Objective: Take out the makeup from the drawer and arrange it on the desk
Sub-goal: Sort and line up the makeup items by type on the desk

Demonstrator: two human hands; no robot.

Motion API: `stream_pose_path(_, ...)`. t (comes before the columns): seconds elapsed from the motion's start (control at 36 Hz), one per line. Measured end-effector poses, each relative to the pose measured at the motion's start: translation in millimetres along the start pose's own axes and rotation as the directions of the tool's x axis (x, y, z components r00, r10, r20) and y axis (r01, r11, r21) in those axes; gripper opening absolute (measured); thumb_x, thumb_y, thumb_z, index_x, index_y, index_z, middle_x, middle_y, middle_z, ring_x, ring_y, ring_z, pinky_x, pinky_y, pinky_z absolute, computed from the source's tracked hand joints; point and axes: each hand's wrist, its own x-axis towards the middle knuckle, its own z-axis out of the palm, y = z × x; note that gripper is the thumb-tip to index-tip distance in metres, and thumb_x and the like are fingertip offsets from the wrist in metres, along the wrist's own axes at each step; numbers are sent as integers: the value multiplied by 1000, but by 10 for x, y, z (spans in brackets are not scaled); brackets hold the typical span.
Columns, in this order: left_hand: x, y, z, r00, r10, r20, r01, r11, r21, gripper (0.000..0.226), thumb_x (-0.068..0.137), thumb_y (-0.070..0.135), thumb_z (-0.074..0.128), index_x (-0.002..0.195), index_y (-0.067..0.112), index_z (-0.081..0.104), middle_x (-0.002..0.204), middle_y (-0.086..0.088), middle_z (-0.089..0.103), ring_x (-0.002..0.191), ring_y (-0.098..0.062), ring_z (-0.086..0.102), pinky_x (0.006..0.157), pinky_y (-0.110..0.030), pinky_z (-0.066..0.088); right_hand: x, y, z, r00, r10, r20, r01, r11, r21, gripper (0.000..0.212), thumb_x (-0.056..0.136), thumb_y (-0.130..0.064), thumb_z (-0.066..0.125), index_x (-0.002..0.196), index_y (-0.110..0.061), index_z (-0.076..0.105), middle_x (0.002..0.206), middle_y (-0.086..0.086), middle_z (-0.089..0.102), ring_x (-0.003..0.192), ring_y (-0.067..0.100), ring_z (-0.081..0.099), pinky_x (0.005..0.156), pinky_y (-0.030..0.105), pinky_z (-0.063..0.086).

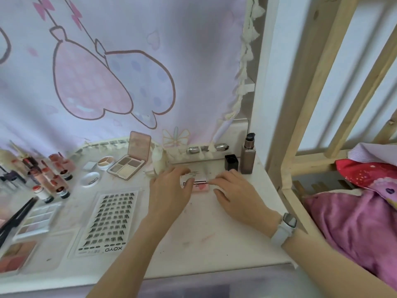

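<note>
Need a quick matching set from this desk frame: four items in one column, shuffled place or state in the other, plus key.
Items:
1. eyeshadow palette
2. lash sheet
3. pump bottle
4. pink box

Place or state:
A. upright at the desk's back right, beside a black cap
B. lying flat, left of the left forearm
C. between the left hand and right hand, fingers on it
D. lid propped open, four pans showing

Pairs: 1-D, 2-B, 3-A, 4-C

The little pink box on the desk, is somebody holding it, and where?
Yes. Both hands are on the pink box: the left hand at its left end, the right hand at its right end.
</note>
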Motion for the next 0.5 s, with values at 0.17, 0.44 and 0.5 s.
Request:
stream_pose_path(0.17, -185, -184, -157, 999, -50, -15, 49, 997, -62, 24, 89, 27, 59, 112, 22, 64, 114, 7, 63, 111, -15, 53, 99, -41, 38, 115, -214, 246, 996, -15, 88, 28, 987, -156, 21, 75, -14, 70, 94, -5, 68, 95, 11, 62, 86, 31, 59, 69, 37, 52)
stream_pose_path(0.44, -386, -230, -110, 999, 37, 23, -30, 969, -246, 28, 89, 20, 60, 117, 25, 60, 106, 19, 52, 104, -6, 53, 84, -9, 32, -66, -66, 9, 966, 242, 94, -249, 965, 78, 14, 93, -21, 53, 103, -14, 60, 96, -2, 59, 83, 9, 49, 72, 18, 35)
stream_pose_path(0.5, -420, -194, -84, 996, 78, 36, -64, 953, -297, 36, 89, 25, 60, 125, 27, 53, 113, 19, 48, 105, -3, 52, 85, -16, 39, -32, -105, -100, 930, 366, 46, -363, 886, 288, 8, 93, -17, 54, 98, -20, 59, 82, -4, 58, 66, 3, 49, 62, 12, 36)
